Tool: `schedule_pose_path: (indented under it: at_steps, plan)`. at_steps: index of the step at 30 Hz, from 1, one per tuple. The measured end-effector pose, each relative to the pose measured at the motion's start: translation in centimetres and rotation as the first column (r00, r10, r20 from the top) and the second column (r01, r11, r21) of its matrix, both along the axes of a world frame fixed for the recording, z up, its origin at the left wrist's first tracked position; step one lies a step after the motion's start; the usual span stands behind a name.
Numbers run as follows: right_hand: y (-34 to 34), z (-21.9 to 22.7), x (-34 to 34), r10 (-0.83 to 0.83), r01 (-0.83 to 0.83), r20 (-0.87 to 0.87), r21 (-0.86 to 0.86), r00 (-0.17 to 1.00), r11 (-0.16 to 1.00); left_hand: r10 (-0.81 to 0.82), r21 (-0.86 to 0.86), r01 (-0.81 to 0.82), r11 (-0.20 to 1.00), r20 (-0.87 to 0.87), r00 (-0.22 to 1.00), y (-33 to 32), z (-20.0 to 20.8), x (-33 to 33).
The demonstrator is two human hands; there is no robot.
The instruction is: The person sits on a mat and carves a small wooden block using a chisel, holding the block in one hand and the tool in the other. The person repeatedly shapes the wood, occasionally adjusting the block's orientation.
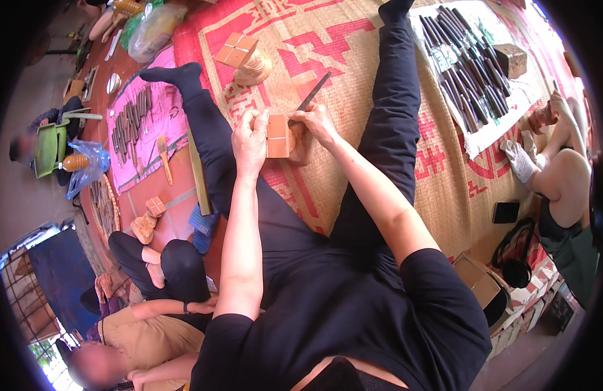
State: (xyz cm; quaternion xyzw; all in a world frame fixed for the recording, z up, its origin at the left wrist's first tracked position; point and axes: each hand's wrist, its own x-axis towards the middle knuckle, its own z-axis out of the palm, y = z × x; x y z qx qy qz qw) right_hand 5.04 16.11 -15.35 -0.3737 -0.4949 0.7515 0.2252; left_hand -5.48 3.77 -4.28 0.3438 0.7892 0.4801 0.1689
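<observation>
Between my legs is a pale wooden carving with a square, line-marked block end (pixel 277 135). My left hand (pixel 249 142) grips the block's left side, fingers curled and thumb up. On the other side my right hand (pixel 316 124) is closed round a dark, slim carving chisel (pixel 314 91), which points up and away to the right. The chisel's lower end is hidden by my fingers, so I cannot tell whether it touches the wood. Farther off on the mat stands a similar carving (pixel 252 68) with a square top.
A white cloth (pixel 474 140) with many dark chisels lies beyond my right leg; a pink cloth (pixel 174 120) with more chisels lies left. A wooden-handled brush (pixel 164 159) rests near it. Other people sit on both sides, one wearing a pale glove (pixel 522 163). A woven mat (pixel 353 85) lies underneath.
</observation>
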Motion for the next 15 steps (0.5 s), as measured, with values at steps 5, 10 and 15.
schedule_pose_path:
  at_steps: [5,10,15]
  plan:
    - [1.5,-0.7,0.0,-0.045,0.032,0.202,0.068,0.978,0.997,0.002,-0.04,-0.002,0.999,0.004,1.0,-0.1,-1.1,-0.6]
    - [0.2,-0.6,0.1,-0.042,0.041,0.041,0.031,0.998,0.999,-0.004,-0.009,0.005,1.0,0.027,1.0,0.0,-0.1,0.0]
    - [1.2,-2.4,0.2,-0.052,0.047,0.145,0.037,0.988,0.998,-0.015,-0.013,0.016,1.0,0.023,1.0,-0.2,-1.7,-0.8]
